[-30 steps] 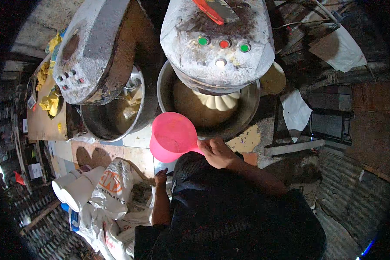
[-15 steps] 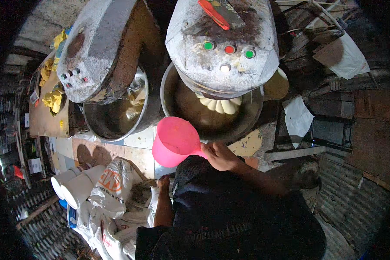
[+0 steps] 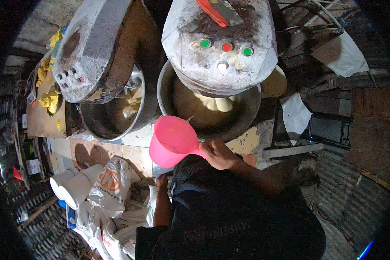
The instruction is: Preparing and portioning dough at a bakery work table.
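Note:
My right hand (image 3: 221, 155) is closed round the handle of a pink plastic dipper (image 3: 167, 151). The dipper hangs in front of the near rim of a large metal mixing bowl (image 3: 162, 89), its open mouth facing up and toward the bowl. Inside that bowl, partly hidden under the mixer head (image 3: 219, 69), is a pale cream-coloured mass (image 3: 219, 104) with soft folds. My left hand (image 3: 161, 181) is low on the left, nearest to the white sacks (image 3: 112, 180); it is small and dark, and its fingers do not show clearly.
A second mixer (image 3: 95, 56) with its metal bowl (image 3: 82, 119) stands at the left. An orange-handled scraper (image 3: 212, 13) lies on the nearer mixer. White buckets (image 3: 76, 193) lie tilted beside the sacks. Yellow plastic (image 3: 50, 102) lies on a board (image 3: 56, 123) at the far left.
The view has shifted slightly, so the machines appear a little further left. In the bowl, the cream-coloured mass shows a different fold shape. My right hand still holds the dipper.

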A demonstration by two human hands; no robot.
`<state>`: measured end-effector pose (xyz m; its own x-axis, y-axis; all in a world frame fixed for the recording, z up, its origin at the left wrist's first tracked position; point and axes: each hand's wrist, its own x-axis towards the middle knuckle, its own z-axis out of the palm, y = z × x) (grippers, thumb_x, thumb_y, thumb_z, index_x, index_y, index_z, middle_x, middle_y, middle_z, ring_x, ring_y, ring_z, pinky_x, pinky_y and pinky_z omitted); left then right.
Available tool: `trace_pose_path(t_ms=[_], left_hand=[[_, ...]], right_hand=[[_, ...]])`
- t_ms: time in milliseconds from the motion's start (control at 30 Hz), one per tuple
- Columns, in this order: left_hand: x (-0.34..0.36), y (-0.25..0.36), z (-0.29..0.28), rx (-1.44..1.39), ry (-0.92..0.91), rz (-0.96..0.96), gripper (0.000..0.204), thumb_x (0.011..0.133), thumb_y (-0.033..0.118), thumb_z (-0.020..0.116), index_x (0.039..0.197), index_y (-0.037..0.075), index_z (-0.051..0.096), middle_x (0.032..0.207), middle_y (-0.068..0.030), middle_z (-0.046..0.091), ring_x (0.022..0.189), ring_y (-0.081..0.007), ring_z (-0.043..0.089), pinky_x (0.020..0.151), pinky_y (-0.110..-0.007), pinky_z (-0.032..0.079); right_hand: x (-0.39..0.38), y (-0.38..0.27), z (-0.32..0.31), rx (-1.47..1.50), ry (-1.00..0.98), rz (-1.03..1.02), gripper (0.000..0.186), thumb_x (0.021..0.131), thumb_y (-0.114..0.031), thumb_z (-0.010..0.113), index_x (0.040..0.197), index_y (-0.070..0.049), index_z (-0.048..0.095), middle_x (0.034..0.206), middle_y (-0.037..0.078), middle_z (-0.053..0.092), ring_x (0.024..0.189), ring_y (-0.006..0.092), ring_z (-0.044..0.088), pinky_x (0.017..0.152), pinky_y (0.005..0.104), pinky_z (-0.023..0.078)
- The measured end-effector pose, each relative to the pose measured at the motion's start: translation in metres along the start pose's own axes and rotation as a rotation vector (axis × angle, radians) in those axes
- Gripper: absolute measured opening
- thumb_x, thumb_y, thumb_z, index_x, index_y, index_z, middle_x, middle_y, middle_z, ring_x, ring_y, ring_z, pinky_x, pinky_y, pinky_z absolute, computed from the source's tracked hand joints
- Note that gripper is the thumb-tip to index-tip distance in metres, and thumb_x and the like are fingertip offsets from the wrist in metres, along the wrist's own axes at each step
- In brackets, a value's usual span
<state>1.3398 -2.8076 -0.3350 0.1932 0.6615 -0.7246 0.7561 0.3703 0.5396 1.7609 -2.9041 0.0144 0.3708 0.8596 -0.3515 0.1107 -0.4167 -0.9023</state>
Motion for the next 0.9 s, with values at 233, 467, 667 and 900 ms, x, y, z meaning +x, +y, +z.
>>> trace_pose_path(t_ms=[233, 467, 667, 900], left_hand=[[0.011, -0.017, -0.039, -0.172, -0.130, -0.148, 0.033, 0.083, 0.027, 0.063, 0.105, 0.002, 0.064, 0.071, -0.0022, 0.061, 0.050, -0.0138, 0.052, 0.039, -0.026, 0.034], [0.002, -0.009, -0.037, 0.175, 0.034, 0.071, 0.031, 0.083, 0.030, 0.059, 0.103, 0.008, 0.068, 0.074, -0.0072, 0.067, 0.060, -0.0156, 0.057, 0.056, -0.031, 0.044], [-0.001, 0.040, -0.010, 0.023, -0.032, -0.143, 0.023, 0.088, 0.019, 0.054, 0.104, 0.010, 0.067, 0.073, -0.0036, 0.066, 0.051, -0.0080, 0.051, 0.045, -0.024, 0.040], [-0.002, 0.031, -0.025, 0.387, -0.016, 0.089, 0.025, 0.085, 0.017, 0.052, 0.103, 0.014, 0.068, 0.087, -0.0099, 0.067, 0.060, -0.0140, 0.058, 0.049, -0.028, 0.045]], right_hand=[[0.003, -0.005, -0.002, 0.123, -0.058, 0.005, 0.038, 0.096, -0.026, 0.041, 0.072, 0.002, 0.048, 0.054, 0.012, 0.039, 0.055, 0.0140, 0.036, 0.052, 0.0391, 0.034], [0.003, -0.019, -0.003, 0.045, -0.019, 0.023, 0.038, 0.095, -0.025, 0.042, 0.070, 0.003, 0.048, 0.053, 0.011, 0.041, 0.054, 0.0132, 0.040, 0.052, 0.0373, 0.036], [0.004, 0.000, -0.004, 0.062, 0.042, -0.070, 0.036, 0.095, -0.022, 0.044, 0.070, 0.003, 0.049, 0.052, 0.009, 0.043, 0.053, 0.0129, 0.041, 0.052, 0.0376, 0.036], [0.007, -0.016, -0.004, 0.050, -0.025, -0.116, 0.033, 0.096, -0.024, 0.041, 0.078, 0.002, 0.052, 0.052, 0.010, 0.045, 0.051, 0.0146, 0.042, 0.051, 0.0367, 0.036]])
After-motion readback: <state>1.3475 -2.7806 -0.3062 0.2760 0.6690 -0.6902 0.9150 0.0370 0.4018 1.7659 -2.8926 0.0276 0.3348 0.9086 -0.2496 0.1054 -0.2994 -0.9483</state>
